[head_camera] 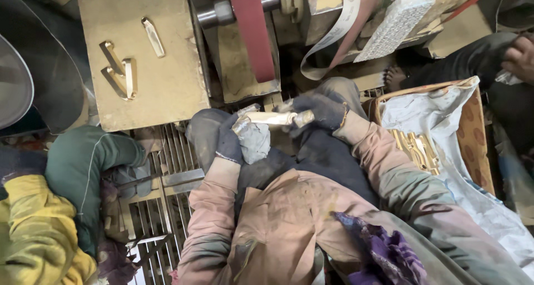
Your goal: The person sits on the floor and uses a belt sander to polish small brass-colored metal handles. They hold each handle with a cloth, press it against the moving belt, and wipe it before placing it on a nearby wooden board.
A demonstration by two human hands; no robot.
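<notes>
While both gloved hands grip it, the brass handle [275, 118] lies crosswise just below the red sanding belt [251, 32]: left hand [231, 143] fingers closed on its rag-wrapped end, right hand [320, 111] fingers closed on the other.

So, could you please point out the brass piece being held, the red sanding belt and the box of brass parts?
brass piece [272, 118], head view, middle of the bar between both hands.
red sanding belt [253, 32], head view, flat face.
box of brass parts [473, 123], head view, right cardboard wall.
</notes>
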